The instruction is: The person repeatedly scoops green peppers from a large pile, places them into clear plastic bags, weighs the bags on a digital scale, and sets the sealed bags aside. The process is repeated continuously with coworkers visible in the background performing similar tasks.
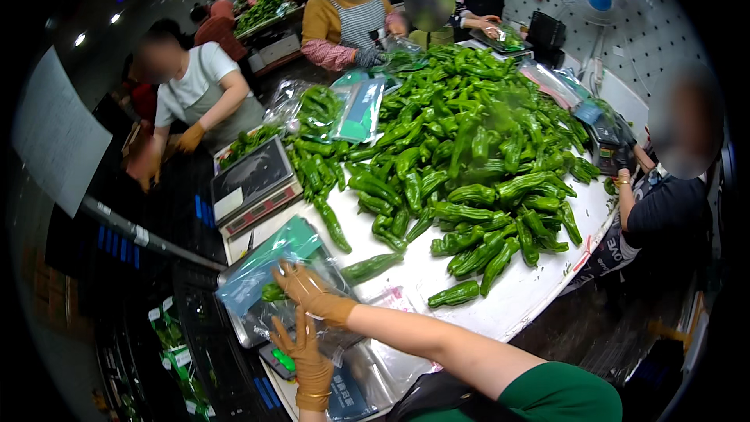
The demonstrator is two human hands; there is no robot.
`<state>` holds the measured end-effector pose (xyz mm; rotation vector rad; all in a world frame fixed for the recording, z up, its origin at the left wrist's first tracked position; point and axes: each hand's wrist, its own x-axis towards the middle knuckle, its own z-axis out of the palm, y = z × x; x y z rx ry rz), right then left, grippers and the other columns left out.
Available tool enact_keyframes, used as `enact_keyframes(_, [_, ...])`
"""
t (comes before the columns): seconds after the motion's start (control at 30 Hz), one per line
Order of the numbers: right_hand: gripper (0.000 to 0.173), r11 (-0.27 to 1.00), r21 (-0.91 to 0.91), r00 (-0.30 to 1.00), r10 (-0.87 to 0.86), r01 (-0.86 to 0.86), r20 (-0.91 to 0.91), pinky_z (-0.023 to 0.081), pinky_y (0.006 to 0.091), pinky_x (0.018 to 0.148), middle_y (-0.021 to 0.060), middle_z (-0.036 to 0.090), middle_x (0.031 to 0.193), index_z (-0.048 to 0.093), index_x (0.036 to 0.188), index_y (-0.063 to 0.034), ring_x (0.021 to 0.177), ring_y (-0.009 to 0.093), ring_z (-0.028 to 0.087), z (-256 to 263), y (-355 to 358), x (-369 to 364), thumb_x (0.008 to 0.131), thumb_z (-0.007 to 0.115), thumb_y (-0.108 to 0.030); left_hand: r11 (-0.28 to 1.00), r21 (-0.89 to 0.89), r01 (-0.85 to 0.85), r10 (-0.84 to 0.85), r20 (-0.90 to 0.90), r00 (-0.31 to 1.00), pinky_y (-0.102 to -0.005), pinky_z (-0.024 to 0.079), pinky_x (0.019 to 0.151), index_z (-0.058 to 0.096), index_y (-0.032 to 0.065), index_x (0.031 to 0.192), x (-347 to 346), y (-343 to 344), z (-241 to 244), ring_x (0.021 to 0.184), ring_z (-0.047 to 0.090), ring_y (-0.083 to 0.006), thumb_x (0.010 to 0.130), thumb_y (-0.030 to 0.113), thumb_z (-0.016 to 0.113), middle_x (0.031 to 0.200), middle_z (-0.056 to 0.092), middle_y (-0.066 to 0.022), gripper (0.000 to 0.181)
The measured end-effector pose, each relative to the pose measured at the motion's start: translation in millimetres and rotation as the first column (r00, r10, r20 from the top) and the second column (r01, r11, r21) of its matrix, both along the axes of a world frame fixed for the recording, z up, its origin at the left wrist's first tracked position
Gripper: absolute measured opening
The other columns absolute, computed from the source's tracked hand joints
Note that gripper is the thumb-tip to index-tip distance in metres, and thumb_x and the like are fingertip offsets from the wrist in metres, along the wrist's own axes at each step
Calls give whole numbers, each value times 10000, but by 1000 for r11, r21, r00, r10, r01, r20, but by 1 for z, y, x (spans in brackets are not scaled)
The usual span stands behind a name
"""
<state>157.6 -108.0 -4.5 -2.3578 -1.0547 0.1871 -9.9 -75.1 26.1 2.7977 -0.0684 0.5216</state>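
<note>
A clear plastic bag with a blue and green print [249, 284] lies over the weighing scale [240, 328] before me. Green peppers [273, 292] show at the bag, partly hidden by my gloved right hand [313, 293]. That hand's fingers reach across the plastic; whether they grip anything is hidden. Just below it, my left hand [306, 357], in a tan glove too, is at the bag's near side with its fingers spread. Flat clear bags [369, 375] lie on the table beside my left wrist. A single pepper [372, 268] rests past the bag.
A large heap of green peppers [457, 123] covers much of the white table [404, 275]. Another scale [255, 181] stands at the left, near printed bags [358, 108]. Co-workers stand around the table. Dark crates [202, 334] sit left, below a metal rail [152, 240].
</note>
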Motion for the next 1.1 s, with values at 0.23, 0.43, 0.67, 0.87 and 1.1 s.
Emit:
enact_keyframes(0.23, [444, 913, 228, 910, 380, -339, -168, 508, 430, 825, 202, 588, 1214, 623, 1160, -49, 1042, 341, 605, -32, -86, -40, 825, 642, -339, 995, -38, -87, 77, -213, 974, -601, 27, 1126, 396, 85, 1421, 0, 22, -28, 1430, 107, -447, 603, -111, 452, 1527, 316, -111, 844])
enact_keyframes(0.43, [112, 959, -72, 950, -260, 275, 172, 533, 399, 658, 120, 656, 834, 679, 845, -91, 792, 298, 644, -3, -240, 141, 774, 636, -167, 983, -132, -127, 121, -49, 991, -589, 151, 1119, 713, 104, 920, -12, -13, 0, 1379, 264, -463, 697, 30, 660, 1410, 457, -179, 241])
enact_keyframes(0.67, [349, 304, -892, 937, -8, 335, 350, 503, 427, 806, 138, 633, 1208, 712, 1103, -135, 1220, 400, 480, -12, -300, 337, 780, 685, -265, 692, -706, 151, -169, 44, 985, -427, 430, 998, 692, 56, 929, 82, -112, -30, 1169, 555, -363, 809, 77, 665, 1133, 656, -164, 125])
enact_keyframes(0.87, [445, 558, -829, 999, -16, 46, 44, 534, 419, 839, 181, 676, 1067, 719, 1008, -54, 1046, 386, 612, 28, -317, 347, 623, 818, -254, 86, -987, -134, -444, -158, 882, -479, 353, 1066, 616, -15, 1163, 164, -151, -24, 1251, 489, -354, 949, 124, 536, 1338, 528, -196, 267])
enact_keyframes(1.1, [432, 925, -361, 973, -180, 117, -146, 529, 352, 787, 123, 684, 979, 686, 1018, -51, 894, 256, 654, 98, -393, 367, 661, 812, -262, -560, -742, -369, -544, -6, 839, -490, 369, 1084, 420, 13, 1358, 219, -168, -31, 1244, 479, -371, 995, 370, 455, 1345, 485, -216, 511])
